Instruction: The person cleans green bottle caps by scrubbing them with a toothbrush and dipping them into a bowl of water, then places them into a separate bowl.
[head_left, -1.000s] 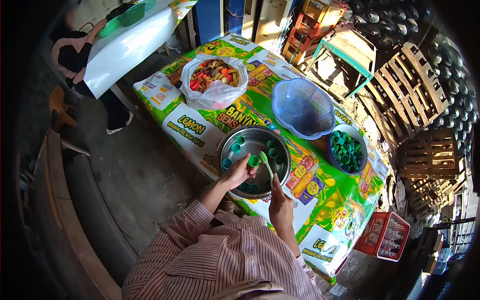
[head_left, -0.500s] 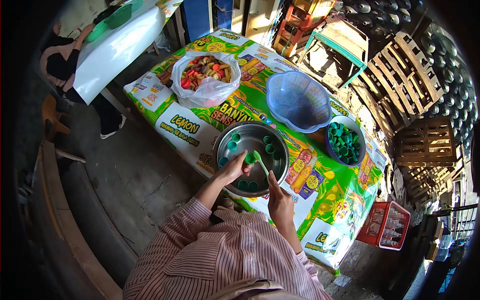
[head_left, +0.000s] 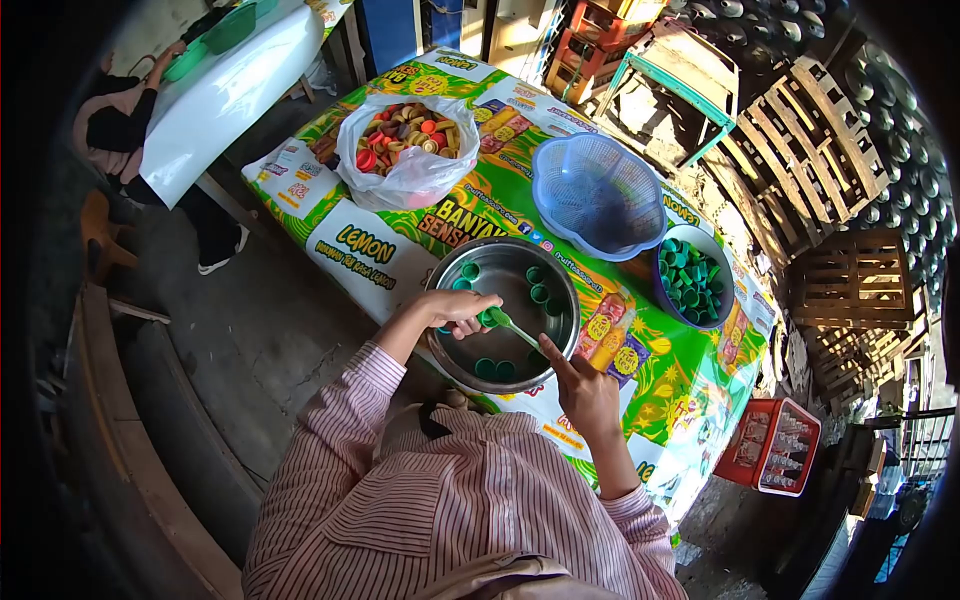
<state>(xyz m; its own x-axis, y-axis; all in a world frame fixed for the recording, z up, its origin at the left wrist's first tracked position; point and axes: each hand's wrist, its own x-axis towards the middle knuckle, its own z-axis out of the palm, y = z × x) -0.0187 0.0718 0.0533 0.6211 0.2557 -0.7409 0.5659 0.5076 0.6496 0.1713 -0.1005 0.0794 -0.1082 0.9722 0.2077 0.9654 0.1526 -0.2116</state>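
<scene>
Over a steel basin (head_left: 508, 262), my left hand (head_left: 452, 308) pinches a small green bottle cap (head_left: 487, 319) between thumb and fingers. Closed around the end of a slim light-green tool (head_left: 520, 333), my right hand (head_left: 585, 392) has its index finger stretched along the handle. The tool's tip meets the cap; its exact kind is too small to make out. Several more green caps (head_left: 495, 369) lie in small groups on the basin's bottom, near its wall. Part of the basin's left side is hidden behind my left hand.
On the patterned table cover (head_left: 360, 240) stand a plastic bag (head_left: 410, 185) of mixed caps, a blue basket (head_left: 598, 195) and a bowl of green caps (head_left: 690, 283). A red crate (head_left: 768, 445) sits right of the table. Another person (head_left: 110, 130) works at a white table (head_left: 235, 95).
My left hand has turned flatter and shifted slightly up and left with the cap. The tool's tip has moved left onto the cap, and my right index finger has straightened.
</scene>
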